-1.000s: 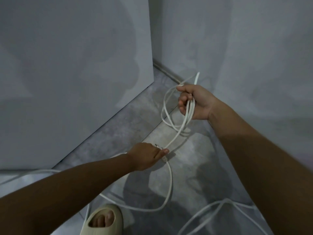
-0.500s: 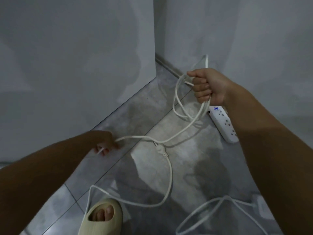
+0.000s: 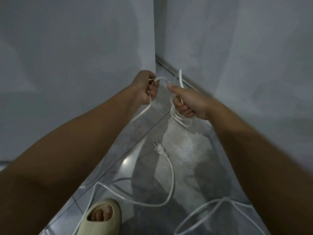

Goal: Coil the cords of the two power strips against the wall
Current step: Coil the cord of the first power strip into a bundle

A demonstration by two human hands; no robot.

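Note:
A white power cord (image 3: 171, 182) runs loose over the grey tiled floor and ends in a plug (image 3: 159, 149) lying flat near the middle. My right hand (image 3: 188, 102) is closed around several coiled loops of this cord, which hang below its fingers. My left hand (image 3: 146, 89) grips a stretch of the same cord, held up close to my right hand; a short arc of cord bridges the two hands. From my left hand the cord trails down behind my left forearm. Neither power strip shows; my right arm covers the floor along the wall.
Grey walls (image 3: 237, 65) meet in a corner straight ahead, with a cabinet-like panel (image 3: 76, 65) on the left. My foot in a beige slide (image 3: 103, 217) stands at the bottom. More white cord loops (image 3: 208, 211) lie at the lower right.
My left hand has come up from the floor at the left with cord and met my right hand. The power strip seen by the wall is now hidden behind my right arm.

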